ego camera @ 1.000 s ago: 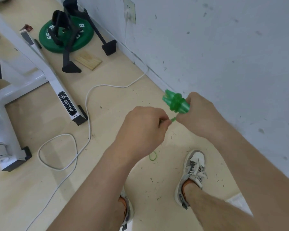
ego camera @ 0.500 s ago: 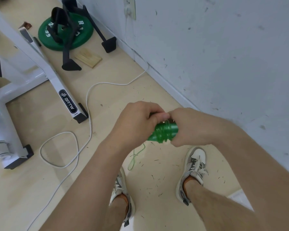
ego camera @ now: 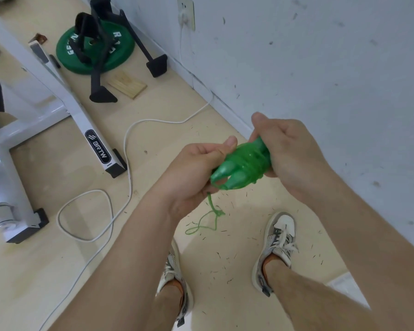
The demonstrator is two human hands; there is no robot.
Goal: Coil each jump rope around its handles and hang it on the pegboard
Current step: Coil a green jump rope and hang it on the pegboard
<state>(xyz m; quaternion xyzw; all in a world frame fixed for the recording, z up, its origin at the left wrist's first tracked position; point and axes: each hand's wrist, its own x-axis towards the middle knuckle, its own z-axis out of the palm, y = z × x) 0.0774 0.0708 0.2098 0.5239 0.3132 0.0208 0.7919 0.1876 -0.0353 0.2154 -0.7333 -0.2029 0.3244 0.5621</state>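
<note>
A green jump rope point(ego camera: 242, 166) has its cord wound in several turns round its two handles, which lie side by side. My right hand point(ego camera: 294, 156) grips the far end of the handle bundle. My left hand point(ego camera: 196, 173) holds the near end, its thumb against the coils, with the cord running under its fingers. A loose tail of green cord point(ego camera: 208, 220) hangs below the bundle, looped and knotted above the floor. No pegboard is in view.
A white machine frame point(ego camera: 58, 91) stands at the left. Its white cable point(ego camera: 127, 163) loops over the floor to a wall socket point(ego camera: 186, 13). A green weight plate point(ego camera: 95, 51) with black stands and a wooden block point(ego camera: 127, 85) lie further back. The wall is close on my right.
The handle bundle has turned and now lies across between both hands with more coils showing. My hands rose slightly and the loose cord tail grew shorter.
</note>
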